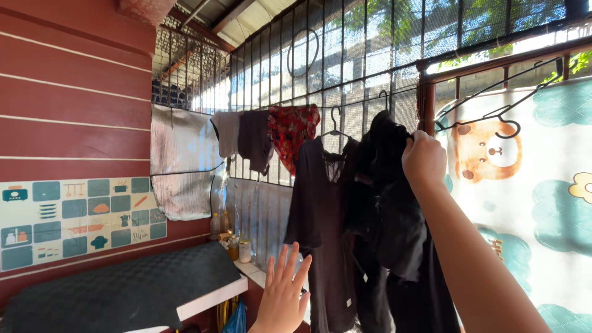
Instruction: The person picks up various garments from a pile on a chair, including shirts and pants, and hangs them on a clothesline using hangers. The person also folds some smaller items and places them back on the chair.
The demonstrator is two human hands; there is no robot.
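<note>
My right hand (423, 158) is raised and closed on the top of a black garment (388, 203) that hangs from a hanger on a line along the wire grille. Just left of it a black dress (317, 209) hangs on its own hanger (333, 123). My left hand (283, 290) is low in the view, fingers spread and holding nothing, close to the lower part of the black dress.
A grey cloth, a dark cloth and a red patterned cloth (291, 131) hang further left on the line. An empty hanger (493, 111) hangs over a cartoon-print curtain (542, 203) at right. A black-covered counter (123, 283) and jars (244, 250) sit below left.
</note>
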